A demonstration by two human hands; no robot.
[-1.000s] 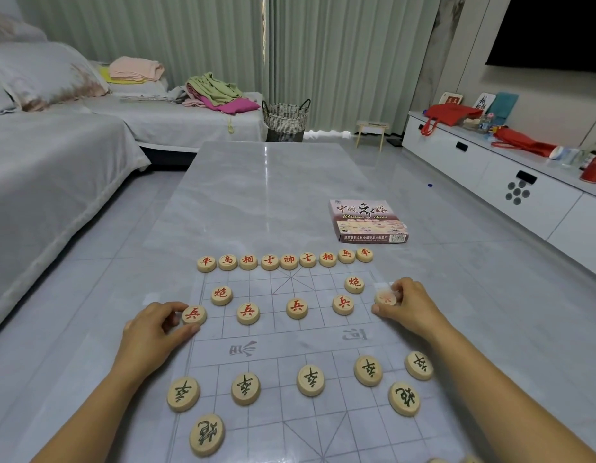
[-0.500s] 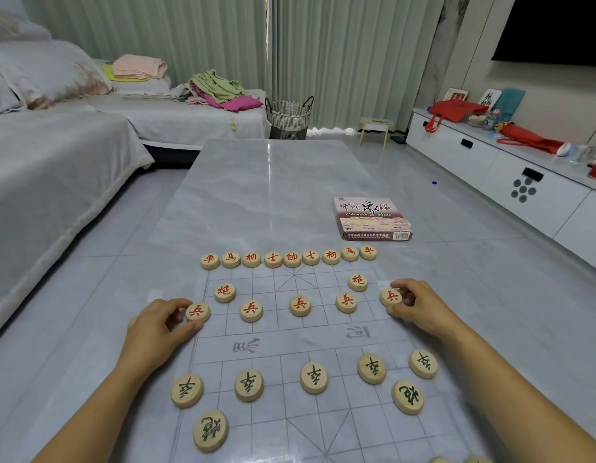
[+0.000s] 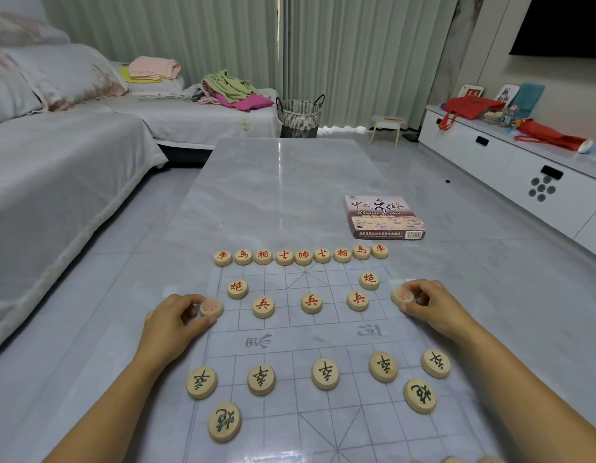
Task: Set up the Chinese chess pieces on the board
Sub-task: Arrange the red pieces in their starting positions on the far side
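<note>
A clear plastic chess board (image 3: 323,335) lies on the marble table. Red-lettered wooden pieces fill its far row (image 3: 303,254), with two cannons and three soldiers below them. My left hand (image 3: 174,320) pinches a red soldier piece (image 3: 211,308) at the board's left edge. My right hand (image 3: 430,304) pinches another red soldier piece (image 3: 402,295) at the right edge. Both held pieces look blurred. Green-lettered soldiers (image 3: 325,373) and two cannons stand on the near half.
The chess set's box (image 3: 383,217) lies on the table beyond the board's right corner. A grey sofa (image 3: 56,182) runs along the left. A white cabinet (image 3: 523,168) stands at the right. More pieces peek in at the bottom right edge (image 3: 453,459).
Both hands kept their grip on the outer red soldiers and shifted them slightly on the board's edges. The camera drew a little nearer to the board.
</note>
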